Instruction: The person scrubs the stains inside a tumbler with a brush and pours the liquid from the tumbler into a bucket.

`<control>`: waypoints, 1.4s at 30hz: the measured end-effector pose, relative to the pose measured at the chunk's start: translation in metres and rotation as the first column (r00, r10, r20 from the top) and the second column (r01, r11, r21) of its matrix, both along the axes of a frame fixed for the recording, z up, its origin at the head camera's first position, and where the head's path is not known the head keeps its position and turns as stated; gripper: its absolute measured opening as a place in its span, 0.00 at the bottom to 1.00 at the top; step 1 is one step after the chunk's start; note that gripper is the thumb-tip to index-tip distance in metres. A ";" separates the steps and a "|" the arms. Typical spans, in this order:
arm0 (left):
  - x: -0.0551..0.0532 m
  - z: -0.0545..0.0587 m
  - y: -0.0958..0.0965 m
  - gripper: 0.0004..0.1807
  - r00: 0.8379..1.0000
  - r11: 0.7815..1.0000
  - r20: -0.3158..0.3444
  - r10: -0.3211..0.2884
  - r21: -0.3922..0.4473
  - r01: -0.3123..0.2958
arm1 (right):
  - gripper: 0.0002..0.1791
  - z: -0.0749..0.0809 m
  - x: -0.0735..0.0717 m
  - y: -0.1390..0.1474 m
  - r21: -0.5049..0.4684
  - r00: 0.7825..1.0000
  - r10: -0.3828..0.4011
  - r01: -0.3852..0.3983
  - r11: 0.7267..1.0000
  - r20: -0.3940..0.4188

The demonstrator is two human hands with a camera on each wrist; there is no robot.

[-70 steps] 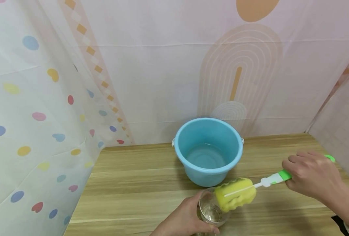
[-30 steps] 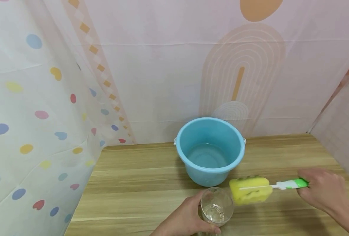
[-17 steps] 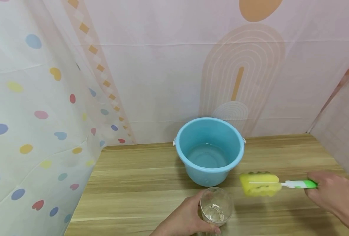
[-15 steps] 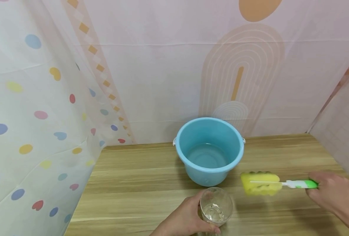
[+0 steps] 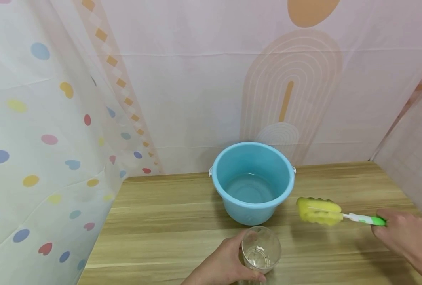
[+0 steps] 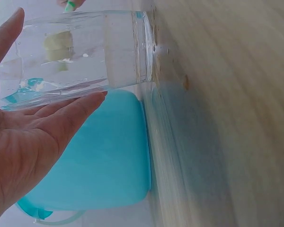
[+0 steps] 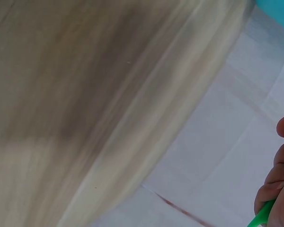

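Observation:
My left hand point(image 5: 223, 261) holds a clear drinking glass point(image 5: 262, 251), thumb on the near side and fingers on the far side. The left wrist view shows the glass point(image 6: 87, 52) upright with its base at the tabletop. Over the table's right side, my right hand point(image 5: 403, 233) grips the green and white handle of a cup brush point(image 5: 320, 211). Its yellow sponge head points left, apart from the glass. In the right wrist view, curled fingers point(image 7: 277, 177) wrap the green handle end point(image 7: 262, 216); the sponge is outside that view.
A light blue bucket point(image 5: 250, 213) with water in it stands just behind the glass. Its white handle ends show at both sides. The wood-grain table point(image 5: 154, 221) meets a patterned curtain point(image 5: 182, 99) at the back and a dotted one point(image 5: 54, 178) at the left.
My right hand has drawn the brush rightward, off the glass rim its sponge overlapped at first. Lately the sponge head has tipped slightly up and back. My left hand and the glass stay put.

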State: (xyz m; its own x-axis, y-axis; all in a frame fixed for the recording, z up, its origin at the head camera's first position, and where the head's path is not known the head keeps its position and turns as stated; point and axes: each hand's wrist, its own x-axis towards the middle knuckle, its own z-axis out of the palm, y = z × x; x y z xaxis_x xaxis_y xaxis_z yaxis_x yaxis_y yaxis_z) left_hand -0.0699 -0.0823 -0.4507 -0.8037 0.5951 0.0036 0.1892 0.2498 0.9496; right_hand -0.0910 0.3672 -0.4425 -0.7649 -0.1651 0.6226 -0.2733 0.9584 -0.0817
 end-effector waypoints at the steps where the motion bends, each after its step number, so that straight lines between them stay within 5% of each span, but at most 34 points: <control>1: 0.000 0.000 0.000 0.47 1.000 1.000 0.000 -0.001 0.000 0.001 | 0.19 -0.001 0.000 0.000 -0.006 1.000 -0.011 0.012 1.000 0.021; 20: -0.001 -0.002 0.000 0.46 1.000 1.000 -0.006 -0.003 -0.008 0.003 | 0.20 -0.020 -0.002 0.009 -0.076 0.960 -0.055 0.078 0.994 0.275; 42: 0.000 -0.002 0.000 0.45 1.000 1.000 -0.014 0.001 -0.008 -0.001 | 0.19 -0.037 -0.009 0.016 -0.097 0.944 -0.014 0.049 0.994 0.331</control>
State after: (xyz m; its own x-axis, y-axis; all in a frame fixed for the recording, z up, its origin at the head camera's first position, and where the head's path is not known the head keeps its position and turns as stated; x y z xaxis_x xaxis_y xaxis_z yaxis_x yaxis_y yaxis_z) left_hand -0.0702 -0.0824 -0.4525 -0.8039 0.5947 0.0097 0.2019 0.2575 0.9449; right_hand -0.0999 0.3831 -0.4799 -0.9337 -0.0862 0.3477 -0.1844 0.9478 -0.2602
